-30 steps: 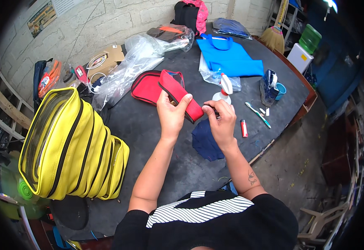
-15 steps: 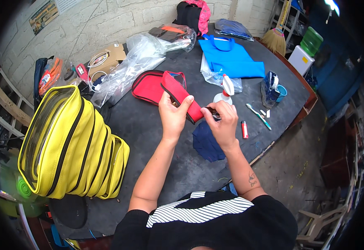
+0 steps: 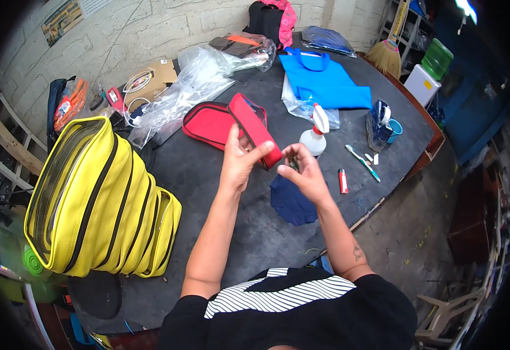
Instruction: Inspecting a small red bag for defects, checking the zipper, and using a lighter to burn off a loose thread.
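A pale block wall [image 3: 167, 38] stands behind a big dark table [image 3: 255, 239], with a nest of yellow bags [image 3: 103, 204] on the left. The red fabric case [image 3: 255, 131] is in front of the person, its near part lifted and tipped. The left hand [image 3: 238, 162] grips it, thumb on the side. The right hand [image 3: 308, 178] is curled just beside the case's near end; a small dark thing [image 3: 294, 165] shows by its fingers, but I cannot tell if they hold it. To work well here, keep the left grip firm so the case does not wobble, and pull gently along the edge, not sideways. Half a second ago, the right fingers were pinched at the case's end; now they are looser and turned.
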Motion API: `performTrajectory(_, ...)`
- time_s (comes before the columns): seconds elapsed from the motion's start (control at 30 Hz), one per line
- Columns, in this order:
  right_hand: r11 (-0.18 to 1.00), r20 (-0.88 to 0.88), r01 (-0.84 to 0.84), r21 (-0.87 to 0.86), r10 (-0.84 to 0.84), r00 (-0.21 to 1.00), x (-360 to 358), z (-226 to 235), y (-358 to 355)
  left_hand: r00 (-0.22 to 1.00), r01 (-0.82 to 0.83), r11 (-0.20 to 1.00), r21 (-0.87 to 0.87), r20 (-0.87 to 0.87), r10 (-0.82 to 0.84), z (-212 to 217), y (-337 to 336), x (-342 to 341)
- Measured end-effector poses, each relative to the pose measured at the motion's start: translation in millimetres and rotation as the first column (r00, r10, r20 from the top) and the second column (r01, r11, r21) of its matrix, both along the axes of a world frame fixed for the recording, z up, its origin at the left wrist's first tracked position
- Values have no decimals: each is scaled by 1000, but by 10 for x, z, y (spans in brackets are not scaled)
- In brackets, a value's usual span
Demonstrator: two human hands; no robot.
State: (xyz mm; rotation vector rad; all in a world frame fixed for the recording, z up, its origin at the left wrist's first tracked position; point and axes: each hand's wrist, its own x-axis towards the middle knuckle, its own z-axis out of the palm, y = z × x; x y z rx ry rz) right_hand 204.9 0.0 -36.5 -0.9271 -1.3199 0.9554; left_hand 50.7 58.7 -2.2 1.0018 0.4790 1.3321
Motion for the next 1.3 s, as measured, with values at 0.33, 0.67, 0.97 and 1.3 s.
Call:
performTrajectory(0.33,896,536,356,266,-445,718,-60,325,-135,998,15,1000,23,-59,-14,-136,-79,108)
performTrajectory(0.67,834,800,102,543,-550,238,106,886,-76,987,8,998,61,-162,2,-132,-131,212)
performTrajectory(0.97,810,808,-8,586,-584,74,111,947,-50,984,-4,996,84,-179,19,-106,-137,236)
performTrajectory(1.3,793,790,-95,602,-608,-78,53,930,-163,993,-5,1000,23,-117,8,-55,-161,218)
